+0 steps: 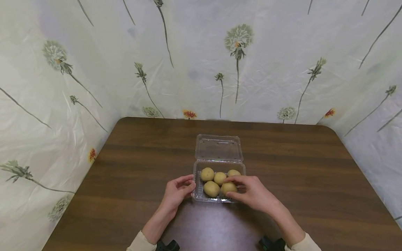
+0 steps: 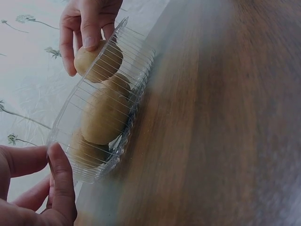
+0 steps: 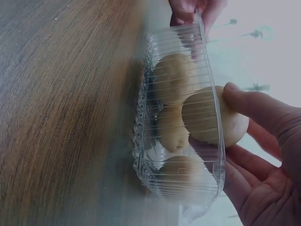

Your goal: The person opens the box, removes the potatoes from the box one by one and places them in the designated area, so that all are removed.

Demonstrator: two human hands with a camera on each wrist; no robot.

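A clear plastic clamshell box (image 1: 198,198) sits on the table with its lid tipped back, and several yellowish potatoes lie inside. My left hand (image 1: 177,191) pinches the box's left rim between thumb and fingers. At the front right corner, my right hand (image 1: 255,193) holds a potato (image 1: 228,188) between thumb and fingers. The right wrist view shows this held potato (image 3: 235,125) partly above the rim, raised over the other potatoes (image 3: 174,77). Seen from the left wrist, the ribbed box wall stands in front of the potatoes (image 2: 103,117).
The brown wooden table (image 1: 150,153) extends around the box on all sides. Behind it and at both sides hangs a pale sheet (image 1: 194,52) printed with dandelions. Dark wrist straps (image 1: 168,245) show near the bottom edge below the sleeves.
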